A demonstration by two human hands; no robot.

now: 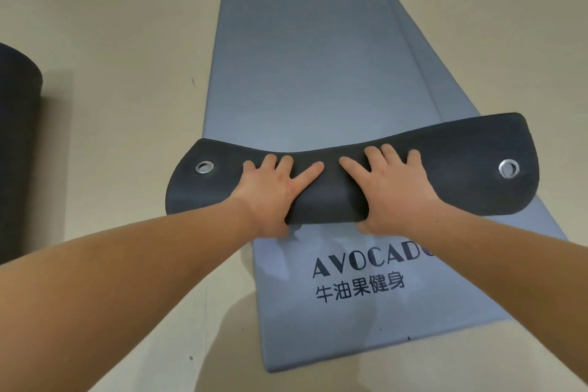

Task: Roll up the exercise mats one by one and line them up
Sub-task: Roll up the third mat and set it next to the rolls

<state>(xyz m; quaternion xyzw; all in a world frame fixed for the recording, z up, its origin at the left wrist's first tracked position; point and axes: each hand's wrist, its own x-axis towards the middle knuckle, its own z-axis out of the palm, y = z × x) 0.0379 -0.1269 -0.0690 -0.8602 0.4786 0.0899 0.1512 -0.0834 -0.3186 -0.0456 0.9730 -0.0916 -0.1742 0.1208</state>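
Several grey-blue exercise mats lie stacked flat on the floor. The near end of the top mat (302, 57) is turned over away from me, showing its dark underside (445, 162) with a metal eyelet (204, 166) near each corner. My left hand (273, 188) and my right hand (391, 188) sit side by side on the middle of this fold, fingers spread over its top and thumbs tucked under its near edge. The mat below (350, 321) is bared in front of the fold and reads "AVOCADO" above Chinese characters.
A dark rolled mat (19, 137) lies at the left edge on the beige floor (111, 41). The edge of another flat mat (424, 54) juts out on the stack's right side.
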